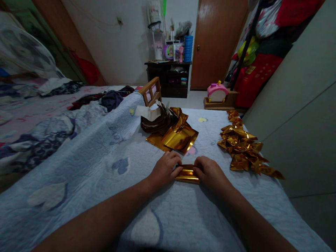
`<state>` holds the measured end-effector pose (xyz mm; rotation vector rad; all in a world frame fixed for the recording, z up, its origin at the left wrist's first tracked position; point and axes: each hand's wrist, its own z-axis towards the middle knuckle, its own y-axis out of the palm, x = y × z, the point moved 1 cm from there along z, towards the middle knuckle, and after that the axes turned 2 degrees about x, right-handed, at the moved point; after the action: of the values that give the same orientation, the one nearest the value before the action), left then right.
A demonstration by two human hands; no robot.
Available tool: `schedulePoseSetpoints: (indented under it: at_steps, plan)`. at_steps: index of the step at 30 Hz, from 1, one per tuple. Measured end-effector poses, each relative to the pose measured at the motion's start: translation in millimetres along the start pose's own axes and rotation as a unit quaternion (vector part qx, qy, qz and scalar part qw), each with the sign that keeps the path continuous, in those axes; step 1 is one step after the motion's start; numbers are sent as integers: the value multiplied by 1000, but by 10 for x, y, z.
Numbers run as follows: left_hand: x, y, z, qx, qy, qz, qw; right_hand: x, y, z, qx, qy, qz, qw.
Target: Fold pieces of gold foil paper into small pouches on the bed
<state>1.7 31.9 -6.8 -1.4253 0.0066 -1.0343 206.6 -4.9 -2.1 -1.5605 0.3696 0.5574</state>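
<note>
A sheet of shiny gold foil paper, partly rolled or folded over into a narrow strip, lies on the bed in front of me. My left hand grips its left end between thumb and fingers. At the right end, my right hand pinches it the same way. Just beyond my hands, loose flat gold foil sheets lie beside a thick curled stack of paper with pale and dark edges. Folded gold foil pieces are heaped to my right along the bed's edge.
A light blue quilt with heart shapes covers the bed. Crumpled clothes and bedding lie to the left, near a fan. A grey cabinet stands along the right side. Beyond are a pink toy and a dark shelf unit.
</note>
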Motion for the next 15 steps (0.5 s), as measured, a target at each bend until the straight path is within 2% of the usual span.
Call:
schedulePoseSetpoints:
  at_steps: [6, 11, 15]
  plan:
    - [18, -2, 30, -12, -14, 4, 1000, 0, 23, -18, 10, -16, -35, 999]
    - [-6, -2, 70, -22, 14, -16, 1000, -29, 23, -11, 47, -45, -70, 995]
    - [-54, 18, 94, -35, 25, -17, 999, -17, 53, 19, 56, -38, -83, 994]
